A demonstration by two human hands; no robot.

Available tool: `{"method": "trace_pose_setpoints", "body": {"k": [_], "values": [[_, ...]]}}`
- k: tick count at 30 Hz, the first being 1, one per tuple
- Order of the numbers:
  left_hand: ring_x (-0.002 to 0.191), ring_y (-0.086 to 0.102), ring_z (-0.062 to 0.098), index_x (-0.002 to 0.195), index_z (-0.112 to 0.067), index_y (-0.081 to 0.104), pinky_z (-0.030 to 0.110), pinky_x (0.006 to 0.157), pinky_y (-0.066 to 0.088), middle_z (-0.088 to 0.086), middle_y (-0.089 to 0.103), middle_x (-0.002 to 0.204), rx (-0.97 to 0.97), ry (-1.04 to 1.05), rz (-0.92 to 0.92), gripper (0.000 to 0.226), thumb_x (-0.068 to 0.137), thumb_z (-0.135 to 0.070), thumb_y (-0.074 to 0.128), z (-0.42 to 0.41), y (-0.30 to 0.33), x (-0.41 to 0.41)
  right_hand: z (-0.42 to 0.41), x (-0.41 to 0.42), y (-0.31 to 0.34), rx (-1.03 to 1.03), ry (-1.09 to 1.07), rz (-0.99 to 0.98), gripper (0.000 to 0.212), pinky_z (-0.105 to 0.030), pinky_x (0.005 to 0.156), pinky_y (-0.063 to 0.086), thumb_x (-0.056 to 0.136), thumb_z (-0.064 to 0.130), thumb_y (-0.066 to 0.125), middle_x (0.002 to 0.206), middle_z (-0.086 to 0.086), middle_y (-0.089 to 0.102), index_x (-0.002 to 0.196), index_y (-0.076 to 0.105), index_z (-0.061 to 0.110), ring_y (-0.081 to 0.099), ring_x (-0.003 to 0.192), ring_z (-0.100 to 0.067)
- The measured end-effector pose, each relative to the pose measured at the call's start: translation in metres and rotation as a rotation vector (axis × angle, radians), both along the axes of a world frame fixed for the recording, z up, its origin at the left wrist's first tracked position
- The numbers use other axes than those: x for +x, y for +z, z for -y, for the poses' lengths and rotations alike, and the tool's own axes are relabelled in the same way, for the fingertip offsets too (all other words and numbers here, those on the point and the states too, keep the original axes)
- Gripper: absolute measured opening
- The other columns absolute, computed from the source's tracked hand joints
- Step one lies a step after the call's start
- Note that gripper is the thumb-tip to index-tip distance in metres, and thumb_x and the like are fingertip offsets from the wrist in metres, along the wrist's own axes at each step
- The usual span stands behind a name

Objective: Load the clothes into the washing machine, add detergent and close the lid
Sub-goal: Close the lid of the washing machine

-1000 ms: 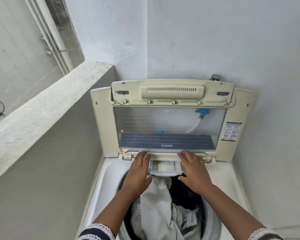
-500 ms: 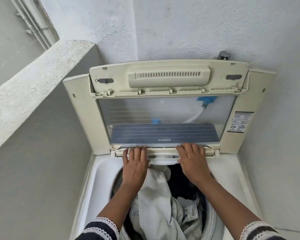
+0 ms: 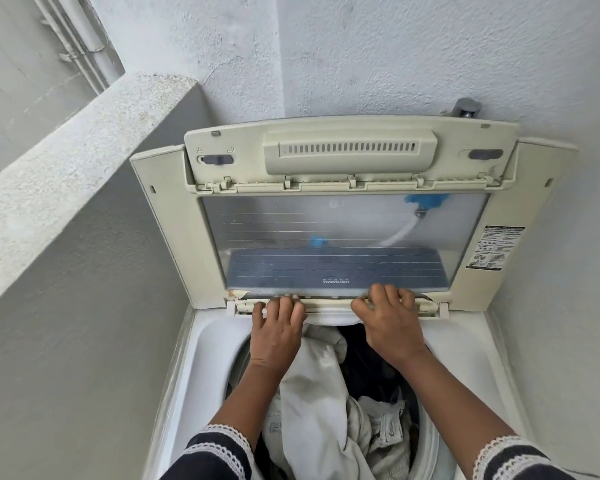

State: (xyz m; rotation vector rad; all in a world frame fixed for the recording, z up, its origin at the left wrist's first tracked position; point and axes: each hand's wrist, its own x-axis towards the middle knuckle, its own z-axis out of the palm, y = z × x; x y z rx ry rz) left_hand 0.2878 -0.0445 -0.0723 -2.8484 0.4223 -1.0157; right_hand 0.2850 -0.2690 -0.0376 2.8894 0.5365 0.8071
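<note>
A cream top-loading washing machine stands in a corner with its lid raised upright against the wall. White and dark clothes fill the drum. The detergent drawer at the back rim is pushed in flush. My left hand and my right hand press on that rim with their fingers against the drawer front, either side of its middle.
A low rough concrete wall runs along the left of the machine. White plaster walls close off the back and right. A grey tap sticks out behind the lid. Pipes run outside at top left.
The detergent drawer, pulled out a second ago, has been pushed fully in by both hands. My view has moved closer to the machine.
</note>
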Motion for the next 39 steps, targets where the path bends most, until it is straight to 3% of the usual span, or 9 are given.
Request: {"method": "trace_pose_setpoints", "body": {"k": [10, 15, 20, 24, 30, 33, 36, 39], "values": [[0.083, 0.042, 0.025, 0.096, -0.017, 0.045, 0.044, 0.089, 0.035, 0.004, 0.054, 0.091, -0.014, 0.003, -0.23, 0.06, 0.062, -0.039, 0.09, -0.005, 0.029, 0.005, 0.004, -0.006, 0.014, -0.097, -0.001, -0.05, 0.036, -0.041, 0.075, 0.033, 0.067, -0.001, 0.059, 0.091, -0.007, 0.048, 0.097, 0.047, 0.016, 0.045, 0.076, -0.028], [0.084, 0.04, 0.025, 0.102, -0.016, 0.049, 0.044, 0.091, 0.034, 0.004, 0.045, 0.096, -0.094, 0.064, -0.185, 0.053, 0.068, -0.026, 0.089, -0.001, 0.015, -0.001, 0.001, -0.001, 0.006, -0.026, -0.023, -0.061, 0.031, -0.039, 0.075, 0.032, 0.069, 0.001, 0.058, 0.088, -0.005, 0.046, 0.094, 0.049, 0.017, 0.042, 0.076, -0.026], [0.085, 0.04, 0.026, 0.103, -0.016, 0.054, 0.046, 0.091, 0.032, 0.007, 0.057, 0.093, -0.276, 0.178, -0.143, 0.046, 0.071, -0.024, 0.087, 0.008, -0.007, -0.001, 0.0, 0.003, -0.005, 0.065, -0.051, 0.022, 0.034, -0.039, 0.071, 0.035, 0.067, -0.005, 0.059, 0.082, -0.005, 0.049, 0.091, 0.051, 0.018, 0.044, 0.072, -0.026], [0.087, 0.041, 0.026, 0.105, -0.018, 0.053, 0.044, 0.091, 0.032, 0.004, 0.044, 0.1, -0.309, 0.165, -0.072, 0.033, 0.079, -0.023, 0.073, 0.012, -0.018, 0.0, -0.003, 0.009, -0.007, 0.065, -0.053, 0.064, 0.038, -0.039, 0.067, 0.033, 0.065, -0.006, 0.064, 0.079, -0.004, 0.049, 0.089, 0.048, 0.019, 0.045, 0.068, -0.026], [0.091, 0.044, 0.026, 0.115, -0.017, 0.054, 0.045, 0.094, 0.033, 0.006, 0.052, 0.106, -0.266, 0.163, -0.068, 0.041, 0.08, -0.02, 0.076, 0.013, -0.019, -0.005, -0.002, 0.004, -0.005, 0.052, -0.06, 0.083, 0.038, -0.039, 0.068, 0.036, 0.066, -0.002, 0.071, 0.082, -0.005, 0.049, 0.089, 0.049, 0.018, 0.046, 0.07, -0.027], [0.093, 0.045, 0.026, 0.114, -0.015, 0.055, 0.045, 0.095, 0.032, 0.008, 0.059, 0.101, -0.21, 0.145, -0.165, 0.054, 0.072, -0.021, 0.087, 0.013, -0.005, -0.006, -0.004, 0.0, 0.003, 0.035, -0.078, 0.012, 0.044, -0.04, 0.072, 0.037, 0.062, -0.001, 0.073, 0.086, -0.004, 0.049, 0.093, 0.048, 0.018, 0.046, 0.074, -0.027], [0.095, 0.053, 0.026, 0.107, -0.018, 0.059, 0.044, 0.096, 0.03, 0.003, 0.056, 0.107, -0.222, 0.126, -0.291, 0.054, 0.065, -0.031, 0.089, 0.01, 0.024, -0.009, -0.007, -0.006, 0.019, 0.057, -0.121, -0.147, 0.054, -0.041, 0.079, 0.035, 0.054, 0.019, 0.088, 0.096, -0.003, 0.054, 0.098, 0.057, 0.02, 0.048, 0.085, -0.026], [0.107, 0.053, 0.027, 0.114, -0.021, 0.055, 0.04, 0.095, 0.031, 0.002, 0.052, 0.123, -0.389, -0.075, -0.239, 0.037, 0.083, -0.037, 0.068, 0.008, 0.067, -0.005, -0.012, -0.004, 0.057, 0.193, -0.115, -0.058, 0.047, -0.045, 0.086, 0.034, 0.069, 0.044, 0.083, 0.113, -0.005, 0.058, 0.106, 0.068, 0.02, 0.048, 0.102, -0.026]]}}
